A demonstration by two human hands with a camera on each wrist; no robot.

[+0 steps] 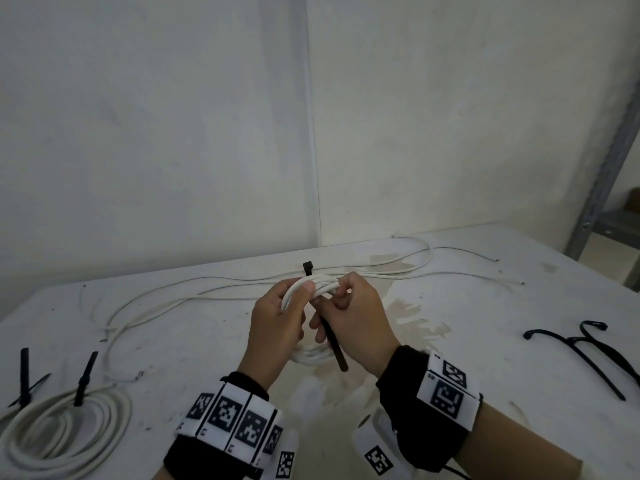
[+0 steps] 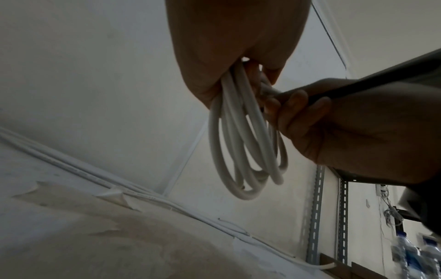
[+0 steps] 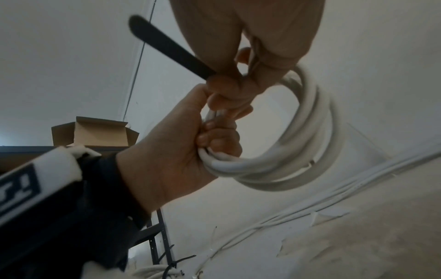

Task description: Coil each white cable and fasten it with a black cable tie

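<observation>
Both hands are holding a coiled cable above the surface.
The left hand (image 1: 277,320) is gripping the white coil (image 3: 307,132); the right hand (image 1: 353,320) is pinching the black cable tie (image 1: 333,341) against it, above the surface (image 1: 485,358).

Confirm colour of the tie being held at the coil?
Black. The cable tie shows best in the right wrist view, against the white coil.

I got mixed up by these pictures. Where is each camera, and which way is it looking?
Head: looks down at the table; both hands, wristbands show.
Left wrist: looks up along the left hand at the coiled cable; right hand too.
Right wrist: looks up along the right hand at the black tie; left hand too.
All share the coil.
</observation>
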